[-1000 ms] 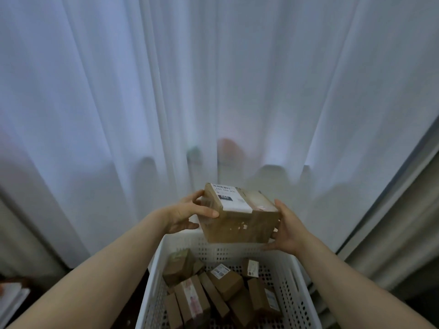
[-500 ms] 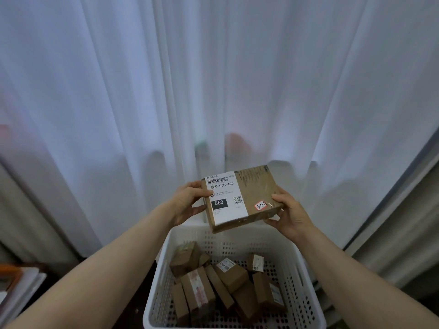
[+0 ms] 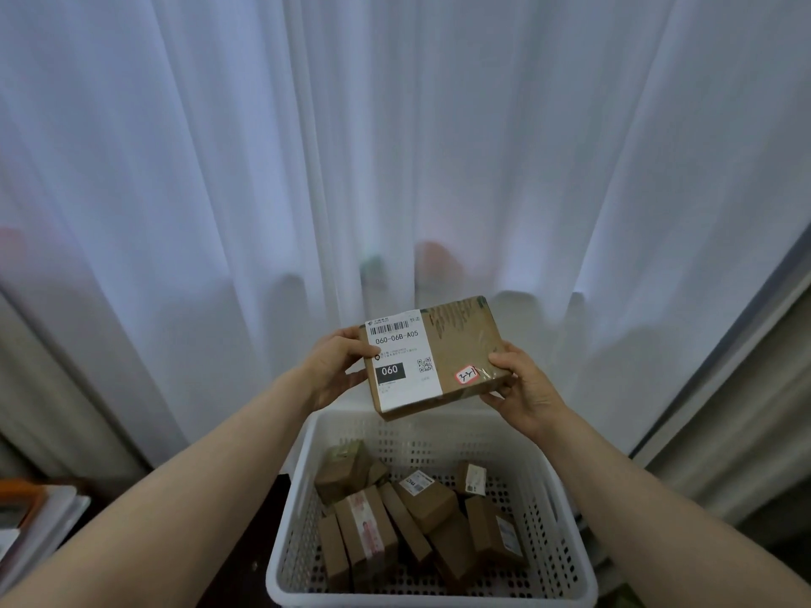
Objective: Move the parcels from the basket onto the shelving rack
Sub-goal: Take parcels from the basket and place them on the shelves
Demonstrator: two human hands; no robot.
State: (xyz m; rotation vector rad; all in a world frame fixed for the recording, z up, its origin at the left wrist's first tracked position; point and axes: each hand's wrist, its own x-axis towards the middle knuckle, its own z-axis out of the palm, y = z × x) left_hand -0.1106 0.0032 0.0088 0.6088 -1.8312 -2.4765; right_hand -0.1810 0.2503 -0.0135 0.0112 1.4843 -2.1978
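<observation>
at the far left edge a blurred white and orange object (image 3: 37,509) sits low. it is too unclear to name and plays no part here.

the left hand (image 3: 335,366) grips the left end of a flat brown cardboard parcel with a white shipping label (image 3: 432,357), thumb on the labelled face and fingers curled behind. the parcel is in the air, tilted so the label faces the camera, above the far rim of the basket and in front of a sheer white curtain (image 3: 395,147). the right hand (image 3: 526,388) pinches its right end, thumb on top near a small red-bordered sticker (image 3: 467,375), fingers underneath.

below, the white perforated plastic basket (image 3: 296,520) holds a heap of smaller brown cardboard parcels (image 3: 421,502), several of them, lying jumbled and touching one another.

the shelving rack is not in view, so nothing shows how many parcels have been placed. judging from this, the task is far from finished: one parcel is lifted out but not yet shelved, and the whole heap in the basket is left to move.
</observation>
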